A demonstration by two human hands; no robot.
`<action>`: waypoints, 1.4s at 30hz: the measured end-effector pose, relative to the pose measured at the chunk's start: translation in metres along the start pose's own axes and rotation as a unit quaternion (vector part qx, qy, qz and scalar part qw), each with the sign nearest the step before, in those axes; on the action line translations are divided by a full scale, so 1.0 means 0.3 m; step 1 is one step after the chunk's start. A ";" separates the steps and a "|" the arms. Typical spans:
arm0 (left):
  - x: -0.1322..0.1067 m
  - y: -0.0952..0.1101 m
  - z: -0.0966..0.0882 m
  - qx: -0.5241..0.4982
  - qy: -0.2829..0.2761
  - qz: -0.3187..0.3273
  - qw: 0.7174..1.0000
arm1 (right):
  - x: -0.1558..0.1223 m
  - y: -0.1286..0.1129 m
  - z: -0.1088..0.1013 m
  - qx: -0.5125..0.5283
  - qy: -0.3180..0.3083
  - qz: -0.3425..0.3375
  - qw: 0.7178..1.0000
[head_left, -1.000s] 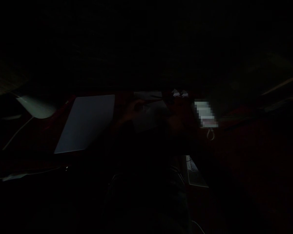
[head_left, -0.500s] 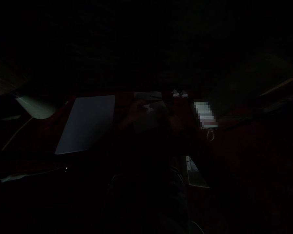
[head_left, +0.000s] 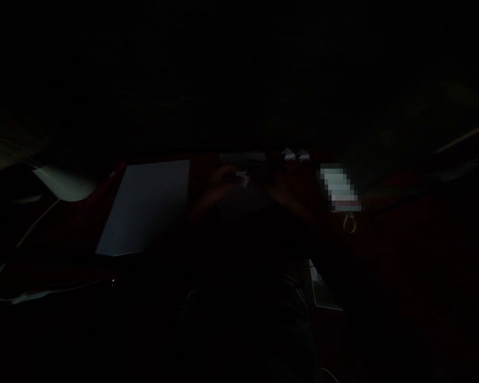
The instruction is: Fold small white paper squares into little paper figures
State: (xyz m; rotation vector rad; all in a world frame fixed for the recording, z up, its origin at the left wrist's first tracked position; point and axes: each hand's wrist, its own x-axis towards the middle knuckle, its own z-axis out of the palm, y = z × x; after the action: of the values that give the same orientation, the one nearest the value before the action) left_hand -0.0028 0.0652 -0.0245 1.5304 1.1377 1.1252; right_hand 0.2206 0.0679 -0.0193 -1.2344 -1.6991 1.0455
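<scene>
The view is very dark, so finger detail is mostly lost. My left hand [head_left: 220, 182] is closed at its fingertips on a small, irregularly shaped piece of white paper [head_left: 243, 177]. Beneath that piece lies a dim grey sheet [head_left: 239, 205]. My right hand [head_left: 281, 192] is to the right of the sheet, apart from the white piece as far as I can see; its fingers fade into the dark, and whether they hold anything is hidden. Behind the hands, a paler strip of paper [head_left: 242, 157] shows. Two small folded white pieces [head_left: 296, 155] stand beyond my right hand.
A large pale sheet or board [head_left: 149, 205] lies on the left of the dark reddish table. To the right is a bright, blurred-out phone-like object [head_left: 340, 187] with a loop [head_left: 349, 224]. A white cable [head_left: 35, 226] runs at far left, near a pale curved object [head_left: 66, 183].
My right hand has shifted slightly up and left, nearer the grey sheet. The white piece in my left hand has turned a little. The whole view has shifted slightly.
</scene>
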 end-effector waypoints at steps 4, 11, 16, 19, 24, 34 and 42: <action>0.001 0.004 0.003 -0.002 -0.012 -0.005 1.000 | -0.027 -0.008 0.017 0.029 -0.006 0.011 0.999; -0.011 0.030 0.008 -0.015 0.006 -0.004 1.000 | -0.033 0.005 0.030 0.035 0.017 -0.039 0.998; 0.002 0.010 0.002 0.005 -0.025 -0.040 0.999 | -0.038 0.006 0.041 0.025 0.001 -0.048 0.999; 0.008 -0.003 0.002 0.037 -0.010 -0.027 0.999 | -0.041 0.004 0.045 0.016 0.005 -0.045 0.999; 0.003 0.003 0.002 0.039 0.012 -0.025 0.999 | -0.037 0.001 0.044 0.024 0.008 -0.032 0.999; -0.010 0.013 0.014 0.011 0.019 -0.023 1.000 | -0.030 0.017 0.037 0.013 0.013 -0.020 1.000; -0.004 0.005 0.019 0.019 0.037 -0.030 0.999 | -0.033 0.008 0.021 0.008 -0.003 -0.032 0.999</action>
State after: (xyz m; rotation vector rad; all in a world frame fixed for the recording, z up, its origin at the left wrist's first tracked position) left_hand 0.0029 0.0630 -0.0244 1.4837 1.2524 1.1344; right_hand 0.2179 0.0578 -0.0250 -1.1598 -1.7216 1.0228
